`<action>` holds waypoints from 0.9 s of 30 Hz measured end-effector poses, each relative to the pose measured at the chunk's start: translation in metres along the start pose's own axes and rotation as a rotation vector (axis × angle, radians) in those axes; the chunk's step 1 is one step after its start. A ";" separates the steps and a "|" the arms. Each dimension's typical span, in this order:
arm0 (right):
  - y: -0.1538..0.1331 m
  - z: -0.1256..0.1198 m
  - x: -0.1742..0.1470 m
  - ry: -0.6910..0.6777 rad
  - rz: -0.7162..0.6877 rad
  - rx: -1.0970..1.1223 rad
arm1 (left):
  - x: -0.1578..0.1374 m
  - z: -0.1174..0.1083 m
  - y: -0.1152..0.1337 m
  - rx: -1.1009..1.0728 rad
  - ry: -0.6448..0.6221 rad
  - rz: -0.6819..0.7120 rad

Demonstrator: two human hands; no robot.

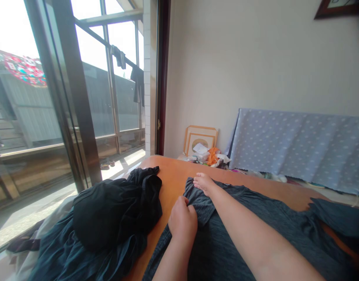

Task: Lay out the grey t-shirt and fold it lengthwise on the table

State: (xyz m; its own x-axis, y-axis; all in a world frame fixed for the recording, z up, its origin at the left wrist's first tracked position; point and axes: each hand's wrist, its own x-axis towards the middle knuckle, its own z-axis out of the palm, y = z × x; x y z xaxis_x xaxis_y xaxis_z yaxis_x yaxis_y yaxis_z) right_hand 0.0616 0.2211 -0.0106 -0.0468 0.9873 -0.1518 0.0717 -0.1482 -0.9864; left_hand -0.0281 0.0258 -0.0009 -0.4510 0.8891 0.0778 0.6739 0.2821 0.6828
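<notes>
Grey heathered knit garment [255,222], spread flat on orange-brown wooden table [173,175]; folded edge was pinched closed by left hand [182,222], while right hand [204,182] was pressed open-palmed beyond, seemingly to smooth it

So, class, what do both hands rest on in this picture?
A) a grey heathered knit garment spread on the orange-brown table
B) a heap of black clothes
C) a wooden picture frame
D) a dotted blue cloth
A: the left hand grips a fold of the grey heathered knit garment, and the right hand presses on its far edge.
</notes>
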 end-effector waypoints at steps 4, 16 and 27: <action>0.002 -0.022 -0.017 0.057 -0.059 0.030 | -0.001 0.002 -0.001 0.047 -0.019 0.060; 0.013 -0.097 -0.088 0.156 -0.278 -0.235 | 0.004 0.004 -0.006 0.027 -0.064 0.153; 0.029 -0.059 -0.190 -0.219 -0.758 -1.092 | 0.019 -0.002 -0.013 -0.172 -0.063 0.011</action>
State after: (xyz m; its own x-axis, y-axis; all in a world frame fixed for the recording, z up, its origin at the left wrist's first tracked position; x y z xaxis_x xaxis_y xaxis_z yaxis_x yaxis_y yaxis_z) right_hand 0.1310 0.0327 -0.0068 -0.5777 0.7607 0.2959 0.7034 0.6479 -0.2923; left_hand -0.0465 0.0378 -0.0067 -0.4024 0.9144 0.0440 0.5660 0.2107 0.7970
